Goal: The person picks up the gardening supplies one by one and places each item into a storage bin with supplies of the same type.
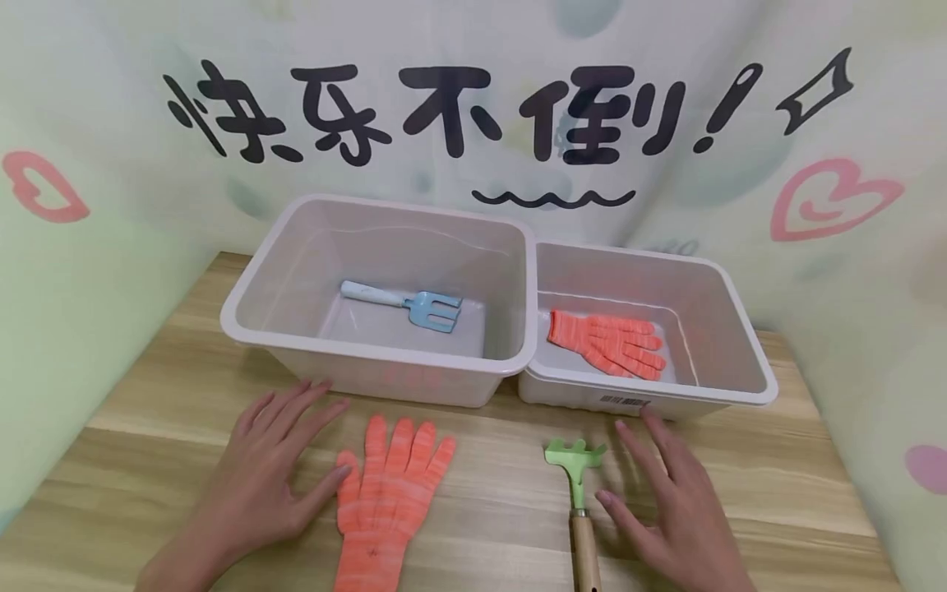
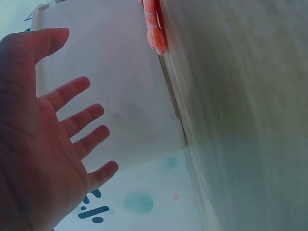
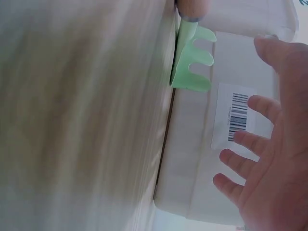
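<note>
My left hand (image 1: 259, 469), fingers spread and holding nothing, hovers left of an orange knitted glove (image 1: 388, 493) that lies flat on the table, its fingers toward the bins. The thumb tip overlaps the glove's edge in the head view; whether it touches cannot be told. To the right lies a small green hand rake (image 1: 575, 464) with a wooden handle, tines pointing away from me. Beside it my right hand (image 1: 676, 510) is spread too, with nothing in its grasp. In the right wrist view the rake's tines (image 3: 195, 72) stand apart from the fingers (image 3: 238, 163).
Two pale plastic bins stand side by side at the back. The larger left bin (image 1: 370, 352) holds a blue hand fork (image 1: 432, 311); the lower right bin (image 1: 658, 395) holds another orange glove (image 1: 610, 341). A printed cloth (image 1: 459, 177) hangs behind the wooden table (image 1: 488, 493).
</note>
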Motion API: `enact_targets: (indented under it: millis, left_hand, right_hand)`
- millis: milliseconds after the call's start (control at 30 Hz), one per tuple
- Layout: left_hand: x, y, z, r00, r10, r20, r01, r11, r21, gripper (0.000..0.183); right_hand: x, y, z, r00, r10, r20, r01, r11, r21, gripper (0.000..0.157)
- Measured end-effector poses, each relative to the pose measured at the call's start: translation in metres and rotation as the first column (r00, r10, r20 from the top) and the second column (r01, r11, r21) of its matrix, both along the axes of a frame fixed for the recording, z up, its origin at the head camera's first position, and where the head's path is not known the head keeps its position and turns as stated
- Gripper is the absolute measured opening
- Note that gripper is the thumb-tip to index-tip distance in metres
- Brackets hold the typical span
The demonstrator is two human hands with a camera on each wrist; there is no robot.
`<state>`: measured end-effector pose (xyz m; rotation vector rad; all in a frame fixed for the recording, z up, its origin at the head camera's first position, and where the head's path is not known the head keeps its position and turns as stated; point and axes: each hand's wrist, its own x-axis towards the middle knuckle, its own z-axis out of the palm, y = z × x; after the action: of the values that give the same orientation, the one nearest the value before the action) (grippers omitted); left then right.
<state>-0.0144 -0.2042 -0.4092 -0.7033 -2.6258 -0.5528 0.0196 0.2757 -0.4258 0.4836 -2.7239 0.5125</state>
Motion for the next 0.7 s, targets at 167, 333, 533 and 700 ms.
enact_targets:
  millis: [167,333,533,700]
  left_hand:
    - [0.0,0.0,0.0,1.0,0.0,0.015,0.0,1.0,0.012,0.067]
    - [-0.003,0.004,0.008,0.993,-0.065,-0.097,0.076,0.99,0.116,0.049]
    - [-0.014,0.014,0.042,0.883,-0.117,-0.455,0.259,0.929,0.263,0.043]
    - [-0.026,0.016,0.071,0.803,-0.051,-0.594,0.291,0.903,0.316,0.04]
  right_hand:
    - [0.002,-0.002,0.0,1.0,-0.005,0.023,0.004,1.0,0.006,0.086]
    - [0.004,-0.001,0.0,0.999,-0.029,0.032,0.03,0.999,-0.02,0.092]
    - [0.005,0.0,-0.001,0.999,-0.043,0.03,0.044,0.998,-0.047,0.093]
    - [0.004,-0.001,0.0,0.999,-0.037,0.028,0.039,0.997,-0.064,0.09]
